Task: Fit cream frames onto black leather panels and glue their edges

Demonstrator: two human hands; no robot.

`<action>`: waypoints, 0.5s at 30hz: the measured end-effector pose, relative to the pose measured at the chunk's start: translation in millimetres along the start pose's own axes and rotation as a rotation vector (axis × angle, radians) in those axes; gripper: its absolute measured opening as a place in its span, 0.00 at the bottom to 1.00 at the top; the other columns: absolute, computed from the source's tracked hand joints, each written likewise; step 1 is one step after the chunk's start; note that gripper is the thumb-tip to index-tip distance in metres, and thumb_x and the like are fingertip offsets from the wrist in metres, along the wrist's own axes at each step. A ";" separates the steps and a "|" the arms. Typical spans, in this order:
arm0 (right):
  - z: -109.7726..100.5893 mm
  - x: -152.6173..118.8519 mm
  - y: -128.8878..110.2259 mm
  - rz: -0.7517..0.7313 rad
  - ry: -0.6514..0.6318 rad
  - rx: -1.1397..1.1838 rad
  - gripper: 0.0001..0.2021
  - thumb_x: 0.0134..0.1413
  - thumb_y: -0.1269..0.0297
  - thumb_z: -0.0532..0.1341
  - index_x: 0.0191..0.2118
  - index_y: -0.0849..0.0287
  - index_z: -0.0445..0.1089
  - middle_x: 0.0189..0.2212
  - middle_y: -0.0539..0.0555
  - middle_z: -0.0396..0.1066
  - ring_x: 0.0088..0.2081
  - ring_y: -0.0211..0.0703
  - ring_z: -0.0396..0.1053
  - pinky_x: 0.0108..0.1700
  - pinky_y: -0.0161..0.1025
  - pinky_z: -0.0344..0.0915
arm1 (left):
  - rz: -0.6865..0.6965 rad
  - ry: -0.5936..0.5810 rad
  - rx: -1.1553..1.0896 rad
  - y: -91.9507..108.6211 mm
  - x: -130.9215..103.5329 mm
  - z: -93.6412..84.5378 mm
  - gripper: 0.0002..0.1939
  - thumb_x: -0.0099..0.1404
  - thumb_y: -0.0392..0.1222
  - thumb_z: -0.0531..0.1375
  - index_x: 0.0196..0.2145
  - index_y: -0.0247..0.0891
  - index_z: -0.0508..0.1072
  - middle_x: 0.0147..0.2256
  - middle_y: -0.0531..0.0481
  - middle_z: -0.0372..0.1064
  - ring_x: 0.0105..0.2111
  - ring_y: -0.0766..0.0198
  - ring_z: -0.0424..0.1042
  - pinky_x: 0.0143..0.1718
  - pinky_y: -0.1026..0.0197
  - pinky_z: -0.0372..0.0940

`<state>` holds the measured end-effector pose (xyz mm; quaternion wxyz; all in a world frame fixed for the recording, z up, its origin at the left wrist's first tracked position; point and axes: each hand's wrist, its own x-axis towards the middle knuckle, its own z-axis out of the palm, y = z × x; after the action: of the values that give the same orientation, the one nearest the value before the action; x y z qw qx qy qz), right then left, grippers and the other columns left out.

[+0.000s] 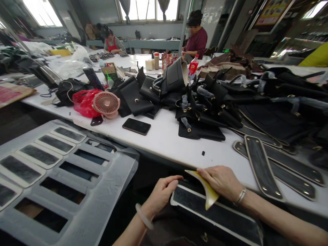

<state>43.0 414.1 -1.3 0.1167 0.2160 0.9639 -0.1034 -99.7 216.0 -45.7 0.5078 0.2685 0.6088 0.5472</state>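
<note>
While I watch through the head camera, nearest to me lies the black panel (220,218) with its pale border, stretching from the left fingertips down towards the lower right. My left hand (161,193) is at its upper left end, thumb and forefinger close together by the corner; I cannot tell whether they pinch it. My right hand (225,182) is above the panel's far edge, thumb and fingers closed on a curled yellow sheet (208,194). The sheet's lower tip comes down over the panel, just left of that wrist; whether it touches there I can't make out.

To my left is a translucent template (102,191) with a row of slots, and to my right dark straps (263,167) lie crossed on the white table (164,147). Further in I see a dark-screened phone (136,126), then a pink fan (106,103) with an emblem at its hub, too small to read. Behind the heaped black bags (212,118) stands a bottle (193,66) with a red label, its lettering illegible to me. High at the far right, a signboard (273,13) carries red characters, too blurred for me to read.
</note>
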 end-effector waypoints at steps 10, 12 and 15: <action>-41.2 -53.0 17.5 0.296 -0.211 1.137 0.25 0.45 0.39 0.64 0.38 0.57 0.70 0.23 0.49 0.68 0.21 0.38 0.62 0.23 0.34 0.56 | -0.118 0.029 -0.095 7.2 8.6 4.6 0.18 0.57 0.48 0.64 0.41 0.34 0.80 0.35 0.45 0.78 0.37 0.55 0.72 0.42 0.56 0.63; -31.5 -74.0 3.6 0.397 -0.233 1.379 0.26 0.43 0.39 0.65 0.37 0.58 0.70 0.22 0.50 0.68 0.20 0.38 0.63 0.22 0.34 0.58 | -0.145 0.115 -0.195 -6.2 5.2 7.6 0.23 0.57 0.51 0.64 0.46 0.35 0.77 0.42 0.44 0.76 0.45 0.53 0.71 0.47 0.56 0.62; -0.3 -101.8 -33.5 0.479 -0.177 1.706 0.24 0.45 0.41 0.66 0.36 0.60 0.71 0.25 0.53 0.71 0.21 0.34 0.63 0.24 0.32 0.59 | -0.243 0.294 -0.354 -37.5 -5.6 15.0 0.31 0.65 0.61 0.52 0.57 0.37 0.67 0.58 0.42 0.64 0.59 0.53 0.60 0.55 0.56 0.59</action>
<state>117.6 344.6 31.4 0.0084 0.4162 0.4753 -0.7751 -75.6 207.3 -77.3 0.5150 0.0177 0.5986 0.6133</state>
